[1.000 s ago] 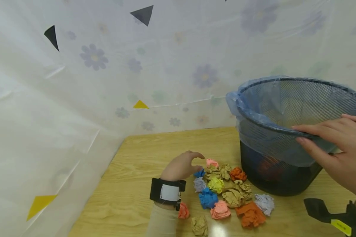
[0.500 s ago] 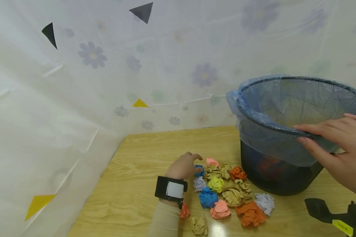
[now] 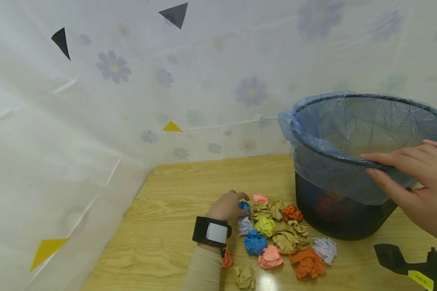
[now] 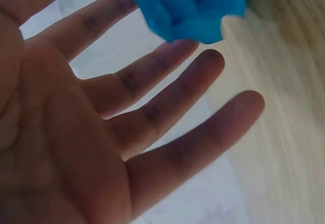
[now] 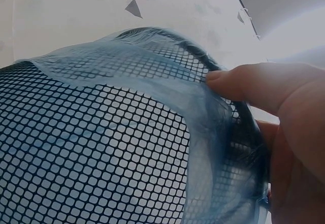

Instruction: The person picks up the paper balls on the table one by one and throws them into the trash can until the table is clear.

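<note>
In the head view my left hand (image 3: 226,207) is at the left of a group of crumpled paper balls, thumb and index finger pinching a small blue paper ball (image 3: 244,206). The left wrist view shows that blue paper ball (image 4: 190,5) at the fingertips, the other fingers (image 4: 203,137) spread out; the thumb tip is out of frame. My right hand (image 3: 418,178) grips the near rim of a black mesh wastebasket (image 3: 335,218) lined with a blue plastic bag (image 3: 313,141). In the right wrist view the thumb (image 5: 244,84) presses the bag against the rim.
Right of my left hand lie a lavender ball (image 3: 245,226), a yellow ball (image 3: 265,226), a larger blue ball (image 3: 255,243), a brown ball (image 3: 285,241) and several others. The wooden table (image 3: 160,218) meets a flowered plastic sheet (image 3: 204,97) behind.
My left hand has shifted slightly right, and its fingers have closed on the small blue paper ball. The right hand stays on the wastebasket rim.
</note>
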Demonstrator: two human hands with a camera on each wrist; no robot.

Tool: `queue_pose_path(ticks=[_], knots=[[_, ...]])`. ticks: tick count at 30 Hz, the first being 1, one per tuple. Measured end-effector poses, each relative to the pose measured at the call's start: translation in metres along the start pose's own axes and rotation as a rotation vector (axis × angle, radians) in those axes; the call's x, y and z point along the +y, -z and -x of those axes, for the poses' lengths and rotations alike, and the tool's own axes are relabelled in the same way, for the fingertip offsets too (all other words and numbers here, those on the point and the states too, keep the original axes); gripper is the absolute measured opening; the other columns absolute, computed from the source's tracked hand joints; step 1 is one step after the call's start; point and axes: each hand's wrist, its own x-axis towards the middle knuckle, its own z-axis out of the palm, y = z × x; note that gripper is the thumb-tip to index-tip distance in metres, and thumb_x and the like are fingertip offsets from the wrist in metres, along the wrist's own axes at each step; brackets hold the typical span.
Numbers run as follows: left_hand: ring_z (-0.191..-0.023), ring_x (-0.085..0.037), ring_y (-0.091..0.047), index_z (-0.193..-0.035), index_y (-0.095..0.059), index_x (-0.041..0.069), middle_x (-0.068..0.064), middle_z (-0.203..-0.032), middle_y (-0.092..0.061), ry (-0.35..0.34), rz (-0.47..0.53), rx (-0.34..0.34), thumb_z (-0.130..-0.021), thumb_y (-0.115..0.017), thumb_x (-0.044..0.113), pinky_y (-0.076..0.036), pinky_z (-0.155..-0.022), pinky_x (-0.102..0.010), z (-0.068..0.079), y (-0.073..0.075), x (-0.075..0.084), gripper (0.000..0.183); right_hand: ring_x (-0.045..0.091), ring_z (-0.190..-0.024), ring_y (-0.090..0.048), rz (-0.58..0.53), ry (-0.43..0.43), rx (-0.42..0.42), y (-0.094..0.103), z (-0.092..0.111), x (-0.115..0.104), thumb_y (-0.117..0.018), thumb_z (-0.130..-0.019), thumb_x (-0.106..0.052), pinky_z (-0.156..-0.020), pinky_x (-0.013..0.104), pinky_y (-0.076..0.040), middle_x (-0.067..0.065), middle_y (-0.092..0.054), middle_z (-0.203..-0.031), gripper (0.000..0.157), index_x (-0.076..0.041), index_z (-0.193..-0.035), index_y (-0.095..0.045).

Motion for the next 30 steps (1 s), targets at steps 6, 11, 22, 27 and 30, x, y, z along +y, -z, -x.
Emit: queue_pose_path(ticks=[6,11,22,27,30], knots=[[-0.074,-0.014,-0.053,-0.12,-0.062,0.015,-0.012,-0.115,-0.055,-0.021,0.008,0.003,-0.081,-0.073,0.024,-0.042,-0.059,-0.027,-0.0013,-0.0018,-0.0015,0.041,0.038,-0.08,-0.047,0.005,0.025,0.013,0.0011,0.0001,-0.001,-0.038,-0.095,-0.055,-0.104,0.048,-0.022,0.023,-0.062,-0.084,0.065,0.002,-0.102,-0.068],[-0.079,-0.015,-0.054,-0.118,-0.063,0.015,-0.009,-0.109,-0.056,-0.026,-0.002,0.009,-0.079,-0.075,0.024,-0.045,-0.063,-0.027,-0.003,-0.0048,-0.0032,0.042,0.036,-0.076,-0.048,0.005,0.036,0.026,0.0008,-0.0004,-0.0014,-0.035,-0.094,-0.057,-0.104,0.047,-0.023,0.022,-0.062,-0.082,0.068,0.003,-0.101,-0.068],[-0.083,-0.015,-0.053,-0.107,-0.067,0.015,-0.005,-0.103,-0.058,-0.057,-0.004,0.028,-0.078,-0.076,0.017,-0.044,-0.064,-0.026,-0.0052,-0.0072,-0.0036,0.03,0.036,-0.077,-0.05,0.029,0.031,0.03,0.0017,-0.0019,-0.0036,-0.032,-0.093,-0.061,-0.106,0.046,-0.022,0.02,-0.063,-0.079,0.072,0.001,-0.101,-0.069],[-0.074,-0.013,-0.048,-0.101,-0.068,0.013,-0.003,-0.097,-0.06,-0.081,-0.014,0.034,-0.079,-0.073,0.011,-0.039,-0.06,-0.026,-0.0058,-0.0064,-0.0025,0.023,0.036,-0.078,-0.05,0.026,0.028,0.033,0.0019,-0.0016,-0.0037,-0.033,-0.093,-0.061,-0.106,0.046,-0.022,0.019,-0.063,-0.078,0.072,0.001,-0.101,-0.069],[-0.065,-0.012,-0.044,-0.102,-0.068,0.011,-0.002,-0.093,-0.062,-0.088,-0.008,0.038,-0.079,-0.072,0.009,-0.036,-0.057,-0.025,-0.0069,-0.006,-0.0031,0.024,0.035,-0.078,-0.05,0.018,0.031,0.036,0.0015,-0.001,-0.0026,-0.033,-0.093,-0.061,-0.105,0.046,-0.022,0.019,-0.063,-0.078,0.071,0.0,-0.101,-0.069]])
